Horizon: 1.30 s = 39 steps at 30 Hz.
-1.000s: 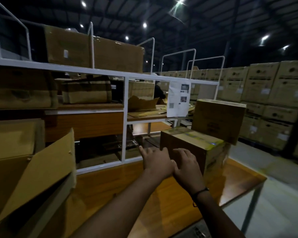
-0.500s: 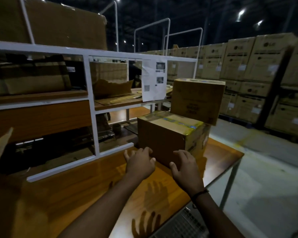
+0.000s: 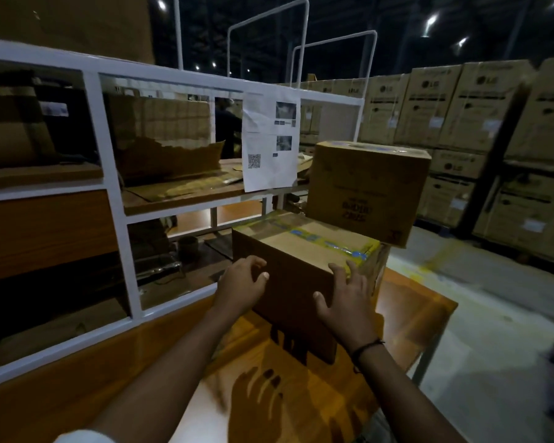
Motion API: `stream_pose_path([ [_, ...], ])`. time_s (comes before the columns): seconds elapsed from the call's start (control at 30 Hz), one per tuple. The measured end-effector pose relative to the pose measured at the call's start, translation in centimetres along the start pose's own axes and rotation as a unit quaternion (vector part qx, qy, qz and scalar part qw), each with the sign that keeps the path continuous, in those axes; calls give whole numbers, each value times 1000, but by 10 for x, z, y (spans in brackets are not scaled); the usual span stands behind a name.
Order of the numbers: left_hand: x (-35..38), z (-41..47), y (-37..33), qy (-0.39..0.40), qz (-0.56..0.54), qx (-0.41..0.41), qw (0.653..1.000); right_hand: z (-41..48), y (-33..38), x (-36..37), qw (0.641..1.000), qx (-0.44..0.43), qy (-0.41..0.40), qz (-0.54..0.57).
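A sealed brown cardboard box (image 3: 298, 251) with yellow and blue tape along its top stands on the wooden table (image 3: 406, 318). My left hand (image 3: 242, 287) is at the box's near left corner, fingers loosely curled, thumb against the front face. My right hand (image 3: 349, 302) lies spread against the near right corner, fingers reaching the top edge. Neither hand visibly wraps round the box. A second, taller cardboard box (image 3: 365, 190) stands just behind it to the right.
A white metal shelf frame (image 3: 109, 174) runs along the table's left with cardboard inside. A printed sheet (image 3: 269, 139) hangs from it. Stacked cartons (image 3: 480, 123) line the back right across a concrete floor (image 3: 493, 314). A person (image 3: 226, 126) stands behind the shelf.
Both hands moved forward and apart from the table edge onto the taped box's near corners. The view shifted right and closer to the box.
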<state>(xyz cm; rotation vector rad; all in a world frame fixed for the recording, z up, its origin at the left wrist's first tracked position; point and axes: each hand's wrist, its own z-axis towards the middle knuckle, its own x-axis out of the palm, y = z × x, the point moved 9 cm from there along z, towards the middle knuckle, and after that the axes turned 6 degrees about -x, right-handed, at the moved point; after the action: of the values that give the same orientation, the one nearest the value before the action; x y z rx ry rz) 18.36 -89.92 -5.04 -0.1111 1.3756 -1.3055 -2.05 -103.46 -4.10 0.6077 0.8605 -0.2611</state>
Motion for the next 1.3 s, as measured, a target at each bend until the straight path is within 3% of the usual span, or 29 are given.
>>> stream_pose_path([
  [0.13, 1, 52, 21, -16, 3, 1, 1000, 14, -11, 24, 998, -3, 11, -59],
  [0.3, 3, 110, 43, -48, -34, -28, 998, 6, -17, 38, 997, -25, -36, -67],
  [0.4, 15, 134, 52, -25, -49, -70, 996, -6, -23, 38, 994, -38, -73, -65],
  [0.57, 23, 149, 68, 6, -120, -71, 990, -13, -37, 37, 995, -41, -88, -39],
  [0.93, -9, 72, 85, -61, -172, -78, 980, -1, -60, 20, 983, -66, -149, 81],
  [1.3, -43, -65, 64, -177, -150, -174, 957, 31, -69, 23, 966, -124, -97, 206],
])
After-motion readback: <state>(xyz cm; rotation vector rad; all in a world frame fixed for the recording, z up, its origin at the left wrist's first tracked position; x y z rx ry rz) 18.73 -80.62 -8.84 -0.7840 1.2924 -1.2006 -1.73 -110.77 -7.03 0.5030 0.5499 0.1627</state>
